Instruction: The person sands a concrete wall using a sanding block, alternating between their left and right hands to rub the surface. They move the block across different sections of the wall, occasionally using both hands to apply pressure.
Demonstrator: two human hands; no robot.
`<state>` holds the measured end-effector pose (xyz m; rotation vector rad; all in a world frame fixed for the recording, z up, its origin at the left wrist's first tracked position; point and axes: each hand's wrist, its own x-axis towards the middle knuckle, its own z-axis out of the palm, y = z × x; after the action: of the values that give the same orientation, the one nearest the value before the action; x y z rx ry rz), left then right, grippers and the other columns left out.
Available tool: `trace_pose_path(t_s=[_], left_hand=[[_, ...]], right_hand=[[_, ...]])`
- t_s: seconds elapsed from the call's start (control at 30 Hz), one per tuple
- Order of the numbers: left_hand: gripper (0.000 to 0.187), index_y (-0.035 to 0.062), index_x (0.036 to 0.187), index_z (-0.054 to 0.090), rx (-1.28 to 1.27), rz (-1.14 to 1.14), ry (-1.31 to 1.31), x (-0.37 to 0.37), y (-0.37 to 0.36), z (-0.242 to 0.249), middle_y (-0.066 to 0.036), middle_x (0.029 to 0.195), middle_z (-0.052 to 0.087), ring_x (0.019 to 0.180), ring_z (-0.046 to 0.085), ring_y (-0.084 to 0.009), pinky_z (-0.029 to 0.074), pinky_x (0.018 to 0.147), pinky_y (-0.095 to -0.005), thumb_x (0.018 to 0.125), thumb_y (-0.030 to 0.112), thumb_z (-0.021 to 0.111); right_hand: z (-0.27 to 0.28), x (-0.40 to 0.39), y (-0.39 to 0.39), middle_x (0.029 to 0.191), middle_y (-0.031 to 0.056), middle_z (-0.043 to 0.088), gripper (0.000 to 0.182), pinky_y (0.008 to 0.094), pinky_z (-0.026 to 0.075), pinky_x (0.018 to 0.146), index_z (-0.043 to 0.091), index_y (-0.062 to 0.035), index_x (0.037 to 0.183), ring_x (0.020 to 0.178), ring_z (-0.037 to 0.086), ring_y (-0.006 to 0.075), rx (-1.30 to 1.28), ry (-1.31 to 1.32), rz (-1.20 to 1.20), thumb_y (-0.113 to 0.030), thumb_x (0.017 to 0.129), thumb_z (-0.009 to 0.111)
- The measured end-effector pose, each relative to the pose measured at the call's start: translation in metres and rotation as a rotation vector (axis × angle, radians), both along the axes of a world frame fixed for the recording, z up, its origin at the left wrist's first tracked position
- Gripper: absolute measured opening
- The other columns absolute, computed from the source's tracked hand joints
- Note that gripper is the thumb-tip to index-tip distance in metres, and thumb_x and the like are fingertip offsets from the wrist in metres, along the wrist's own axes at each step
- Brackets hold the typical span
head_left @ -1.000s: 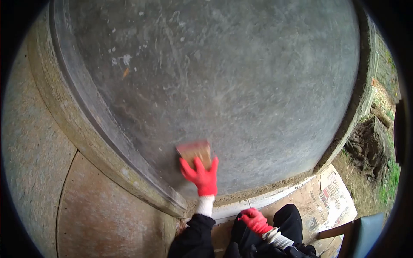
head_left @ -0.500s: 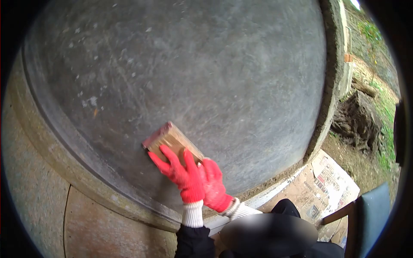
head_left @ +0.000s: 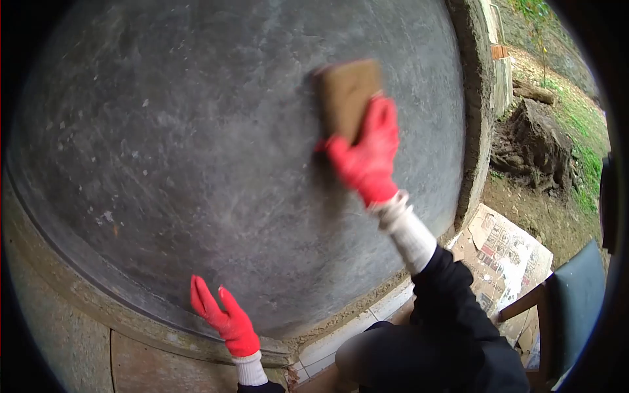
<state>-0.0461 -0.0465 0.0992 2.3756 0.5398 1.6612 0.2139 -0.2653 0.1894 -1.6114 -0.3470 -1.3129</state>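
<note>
A wood-coloured block (head_left: 350,98) with a reddish underside lies against the dark grey surface (head_left: 216,164), right of its middle. My right hand (head_left: 370,154), in a red glove with a white cuff, grips the block's near end between thumb and fingers. At the lower left, my left hand (head_left: 224,318) wears a matching red glove. Its fingers are apart with nothing in them, over the near edge of the grey surface. The block is slightly blurred.
A raw cement rim (head_left: 477,111) borders the surface on the right. Printed paper sheets (head_left: 508,255) lie at the lower right beside a dark-backed chair (head_left: 576,301). A tree stump (head_left: 534,147) stands on the ground beyond.
The block has moved up and right across the surface in my right hand. My left hand has come off the block and moved down and left. The view has shifted slightly.
</note>
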Motion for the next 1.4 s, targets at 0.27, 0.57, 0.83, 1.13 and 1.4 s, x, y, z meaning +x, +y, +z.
trace_pose_path(t_s=[0.27, 0.57, 0.83, 1.13, 1.4], left_hand=[[0.053, -0.0028, 0.142, 0.036, 0.229, -0.158, 0.056, 0.094, -0.045, -0.002, -0.025, 0.148, 0.030, 0.135, 0.033, -0.0408, 0.027, 0.112, -0.0489, 0.093, 0.010, 0.053], [0.039, 0.0018, 0.120, 0.052, 1.012, -0.038, 0.277, 0.128, 0.011, 0.045, -0.020, 0.137, 0.043, 0.131, 0.035, -0.0493, 0.027, 0.108, -0.0658, 0.089, 0.024, 0.058], [0.038, 0.0019, 0.120, 0.053, 1.169, 0.109, 0.390, 0.135, 0.016, 0.040, -0.020, 0.141, 0.042, 0.135, 0.030, -0.0498, 0.021, 0.111, -0.0666, 0.093, 0.029, 0.051], [0.034, 0.0026, 0.109, 0.055, 1.140, 0.196, 0.480, 0.133, 0.013, 0.044, -0.019, 0.134, 0.042, 0.129, 0.031, -0.0538, 0.021, 0.107, -0.0707, 0.094, 0.032, 0.046], [0.056, 0.0097, 0.149, 0.028, 1.227, 0.147, 0.425, 0.132, 0.019, 0.044, -0.015, 0.157, 0.022, 0.141, 0.019, -0.0489, 0.017, 0.112, -0.0665, 0.098, 0.025, 0.044]], right_hand=[[-0.131, -0.013, 0.009, 0.120, 0.0265, 0.048, 0.078, 0.0562, 0.044, 0.087, 0.052, -0.0065, 0.125, 0.102, 0.053, 0.0471, -0.223, -0.058, 0.126, -0.038, 0.059, 0.079], [-0.123, 0.125, -0.132, 0.123, 0.0282, 0.048, 0.079, 0.0467, 0.043, 0.095, 0.044, 0.0068, 0.127, 0.112, 0.049, 0.0442, 0.214, 0.182, -0.061, -0.031, 0.065, 0.077], [-0.191, 0.075, -0.081, 0.123, 0.0284, 0.046, 0.085, 0.0549, 0.044, 0.088, 0.047, -0.0027, 0.130, 0.108, 0.049, 0.0493, -0.103, -0.087, 0.048, -0.036, 0.060, 0.081], [-0.211, 0.156, -0.164, 0.130, 0.0300, 0.043, 0.097, 0.0505, 0.037, 0.103, 0.033, 0.0040, 0.139, 0.120, 0.044, 0.0475, 0.151, 0.217, -0.148, -0.029, 0.061, 0.079], [-0.243, 0.076, -0.096, 0.114, 0.0251, 0.049, 0.077, 0.0556, 0.048, 0.077, 0.052, -0.0075, 0.120, 0.094, 0.055, 0.0465, -0.050, 0.076, 0.156, -0.035, 0.055, 0.081]])
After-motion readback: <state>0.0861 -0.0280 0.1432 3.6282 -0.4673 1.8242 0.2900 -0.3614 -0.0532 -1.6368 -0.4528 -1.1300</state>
